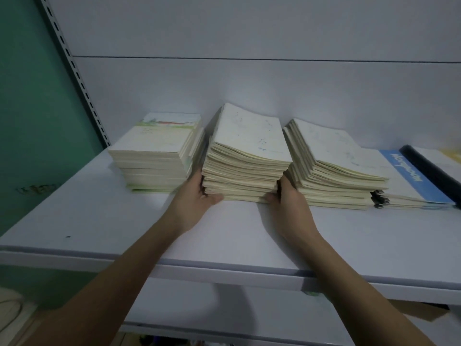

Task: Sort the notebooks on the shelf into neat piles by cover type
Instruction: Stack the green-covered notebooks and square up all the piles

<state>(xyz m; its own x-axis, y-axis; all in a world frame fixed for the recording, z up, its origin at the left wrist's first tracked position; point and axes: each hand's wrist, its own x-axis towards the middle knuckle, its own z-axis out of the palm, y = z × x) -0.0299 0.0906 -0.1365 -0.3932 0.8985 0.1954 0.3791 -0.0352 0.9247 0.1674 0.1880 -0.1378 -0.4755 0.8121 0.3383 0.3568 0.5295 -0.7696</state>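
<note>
Three tall piles of cream notebooks stand on the white shelf (99,221). The left pile (154,156) has a green and white landscape cover on top. The middle pile (247,156) has a pale cover with faint marks and leans back. The right pile (334,166) slopes down to the right. My left hand (199,196) presses the middle pile's left side near its base. My right hand (287,198) presses its right side, fingers tucked between the middle and right piles. Both hands grip this pile at its lower front corners.
At the far right lie flat notebooks with a blue cover (419,176) and a dark-spined book (434,168). A slotted upright (74,71) and a green wall (30,121) border the left. Below the shelf's front edge (224,268) sits another shelf.
</note>
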